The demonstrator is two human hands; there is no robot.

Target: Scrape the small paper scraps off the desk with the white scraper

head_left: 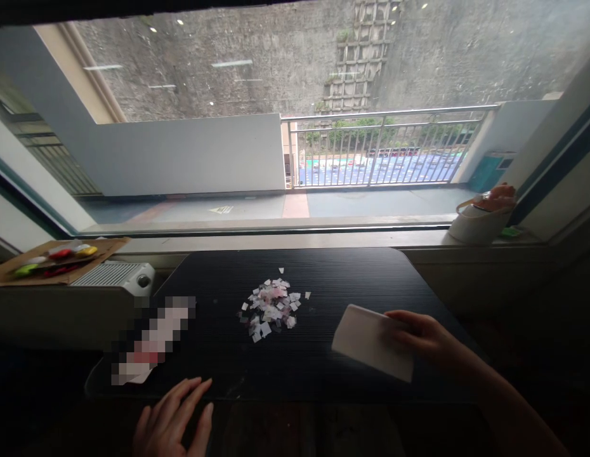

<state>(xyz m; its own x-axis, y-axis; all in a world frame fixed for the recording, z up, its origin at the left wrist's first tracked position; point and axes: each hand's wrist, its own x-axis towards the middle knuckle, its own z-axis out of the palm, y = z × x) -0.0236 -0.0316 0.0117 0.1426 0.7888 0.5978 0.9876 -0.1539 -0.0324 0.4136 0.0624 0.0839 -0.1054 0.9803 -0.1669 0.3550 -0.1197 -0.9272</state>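
My right hand (421,336) grips the right end of a flat white rectangular sheet (368,339), perhaps paper or card, above the right side of the black table. My left hand (174,416) is at the table's front edge on the left, fingers stretched and apart, with nothing in it. A loose heap of small white and pinkish paper scraps (271,308) lies on the middle of the table, a few pieces scattered around it. Left of the heap lies a long pale item (157,336) with some red, blurred by pixelation.
The black table (323,266) stands against a window sill (285,242). On the sill at right is a white container (480,222) with a handle. A white heater (118,276) at left has cardboard (99,257) and colourful packets (61,254) on top. Beyond the glass runs a railing (380,149).
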